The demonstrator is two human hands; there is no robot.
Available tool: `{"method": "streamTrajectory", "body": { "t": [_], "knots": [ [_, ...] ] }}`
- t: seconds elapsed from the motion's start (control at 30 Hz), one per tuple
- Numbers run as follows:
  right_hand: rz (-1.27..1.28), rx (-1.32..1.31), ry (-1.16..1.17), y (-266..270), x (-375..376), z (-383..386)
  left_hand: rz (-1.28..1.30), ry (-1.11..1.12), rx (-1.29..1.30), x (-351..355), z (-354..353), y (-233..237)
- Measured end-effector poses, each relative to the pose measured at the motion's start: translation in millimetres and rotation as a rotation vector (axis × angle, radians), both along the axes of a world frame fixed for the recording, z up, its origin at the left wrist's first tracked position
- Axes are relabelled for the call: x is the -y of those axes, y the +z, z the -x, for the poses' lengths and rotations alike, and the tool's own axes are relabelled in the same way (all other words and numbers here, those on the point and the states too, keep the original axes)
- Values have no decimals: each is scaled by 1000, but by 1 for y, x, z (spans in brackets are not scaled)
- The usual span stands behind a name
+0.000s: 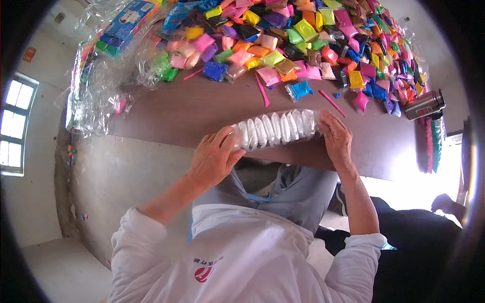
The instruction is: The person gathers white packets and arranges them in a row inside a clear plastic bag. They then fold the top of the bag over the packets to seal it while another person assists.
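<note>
A long clear bag of white packets [275,129], lined up in a row, is held level over the front edge of the brown table. My left hand [214,154] grips its left end, fingers curled round the plastic. At the right end, my right hand [334,136] is closed on the bag. Just beyond the bag lie a blue packet [299,90], a pink stick [332,103] and a pink pointed tool [262,91].
A big heap of colourful small packets [303,38] covers the back of the table [166,113]. Crumpled clear plastic bags [93,101] lie at the left. A metal flask [424,105] rests at the right edge. Dark clothing [414,230] is at the lower right.
</note>
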State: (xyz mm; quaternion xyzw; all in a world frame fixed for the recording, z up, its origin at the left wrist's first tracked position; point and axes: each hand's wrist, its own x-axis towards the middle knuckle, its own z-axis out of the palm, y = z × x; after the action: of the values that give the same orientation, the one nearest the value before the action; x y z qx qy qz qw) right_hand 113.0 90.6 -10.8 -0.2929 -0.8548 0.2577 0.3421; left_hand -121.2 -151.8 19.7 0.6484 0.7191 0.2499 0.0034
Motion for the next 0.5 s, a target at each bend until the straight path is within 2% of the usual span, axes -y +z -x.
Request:
{"method": "streamTrajectory", "body": {
  "t": [0.23,0.27,0.4,0.5],
  "knots": [
    [113,96,-62,29,9,7,-143,59,72,-24,23,-14],
    [112,100,-64,36,8,8,-133,87,169,-30,27,-11],
    [257,368,-129,60,-7,14,-66,110,416,-50,40,2],
    [258,489,-158,64,-16,18,-82,75,389,-62,47,-3]
  ]
}}
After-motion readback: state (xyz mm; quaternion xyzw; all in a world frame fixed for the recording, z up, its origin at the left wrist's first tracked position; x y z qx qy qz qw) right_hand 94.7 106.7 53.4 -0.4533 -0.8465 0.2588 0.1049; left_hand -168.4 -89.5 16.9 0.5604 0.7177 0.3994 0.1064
